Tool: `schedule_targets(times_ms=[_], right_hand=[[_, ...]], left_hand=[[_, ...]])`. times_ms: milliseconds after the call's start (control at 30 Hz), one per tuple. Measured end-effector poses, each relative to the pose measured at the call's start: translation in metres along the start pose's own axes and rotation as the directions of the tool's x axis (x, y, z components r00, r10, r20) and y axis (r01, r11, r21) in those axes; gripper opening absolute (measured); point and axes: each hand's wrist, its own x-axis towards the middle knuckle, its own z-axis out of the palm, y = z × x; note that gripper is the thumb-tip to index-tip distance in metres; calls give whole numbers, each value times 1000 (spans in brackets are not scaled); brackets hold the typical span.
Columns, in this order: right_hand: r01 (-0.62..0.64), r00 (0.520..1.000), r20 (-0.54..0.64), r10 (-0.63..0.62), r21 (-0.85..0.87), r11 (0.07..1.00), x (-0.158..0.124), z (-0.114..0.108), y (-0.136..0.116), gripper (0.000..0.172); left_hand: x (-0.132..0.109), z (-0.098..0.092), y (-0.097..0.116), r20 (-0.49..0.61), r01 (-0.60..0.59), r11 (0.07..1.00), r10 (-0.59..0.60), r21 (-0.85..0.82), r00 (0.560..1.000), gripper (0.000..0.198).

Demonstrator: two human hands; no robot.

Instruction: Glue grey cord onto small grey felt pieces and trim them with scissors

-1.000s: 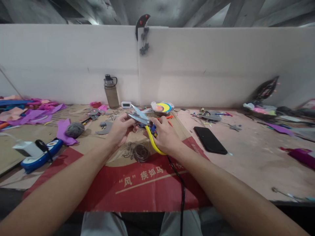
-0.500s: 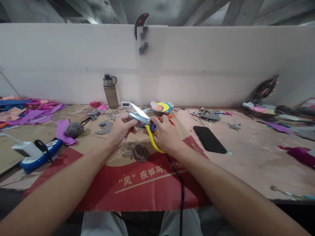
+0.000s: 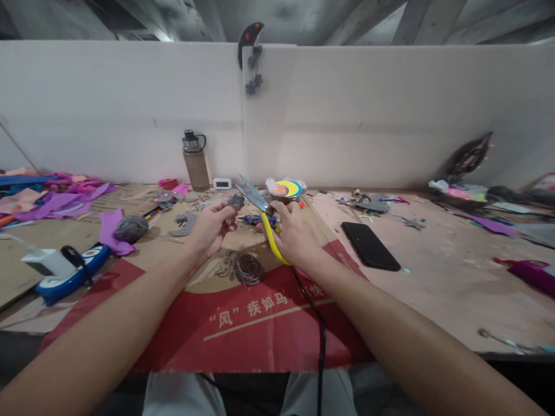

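My left hand [image 3: 215, 226] is closed in a pinch on a small dark grey felt piece [image 3: 236, 200]; its exact shape is hard to make out. Facing it, my right hand [image 3: 293, 230] grips a pair of scissors [image 3: 273, 241] with yellow handles. Their blades are slightly apart and point up and left, just right of the felt piece. Between the hands lies a blue tool [image 3: 259, 219], partly covered by the right hand. A coil of brown-grey cord [image 3: 248, 269] rests on the cardboard below.
Red-printed cardboard [image 3: 243, 341] lies under my hands, crossed by a black cable [image 3: 321, 323]. A phone [image 3: 370, 246] is at the right. Grey yarn [image 3: 131, 229], a blue power strip [image 3: 93, 263] and felt scraps [image 3: 73, 202] sit left. A bottle [image 3: 196, 164] and bowl [image 3: 299, 199] stand behind.
The scissors have turned and shifted slightly right, their blades now closer together. My left hand has drawn a little left, and the grey felt piece in its fingers now shows.
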Motion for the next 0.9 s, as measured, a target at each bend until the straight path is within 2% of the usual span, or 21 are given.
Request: schedule_targets(times_ms=[167, 300, 633, 900], right_hand=[[73, 997, -31, -75, -76, 994, -1, 0, -1, 43], [99, 994, -39, -104, -123, 987, -1, 1, 0, 42], [75, 997, 0, -75, -55, 996, 0, -1, 2, 47], [38, 999, 15, -38, -21, 999, -1, 1, 0, 49]], left_hand=[[1, -1, 0, -20, 40, 999, -40, 26, 999, 20], [0, 0, -1, 10, 47, 997, -47, 65, 999, 22], [2, 0, 0, 10, -31, 1000, 31, -5, 999, 13], [2, 0, -2, 28, -30, 1000, 30, 6, 999, 8]])
